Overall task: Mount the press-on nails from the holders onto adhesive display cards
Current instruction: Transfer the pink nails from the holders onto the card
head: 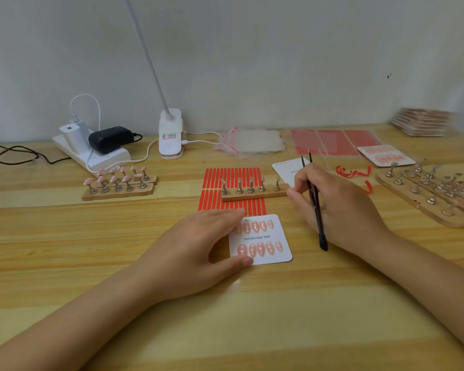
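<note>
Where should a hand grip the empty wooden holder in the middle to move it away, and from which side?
Grip the wooden holder at its bare right end, coming from the right. The metal stands crowd the top, while that end lies free beside the right hand, which holds the tweezers.

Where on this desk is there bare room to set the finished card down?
Bare wood lies left of the left hand, below the pink nail holders, and along the near edge. Crowded: around the empty holder, red strips and right-side stands.

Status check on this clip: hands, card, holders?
Left hand pinning filled card. Right hand grip on tweezers, touching emptied holder. Loaded holder far left, nothing blocking.
</note>
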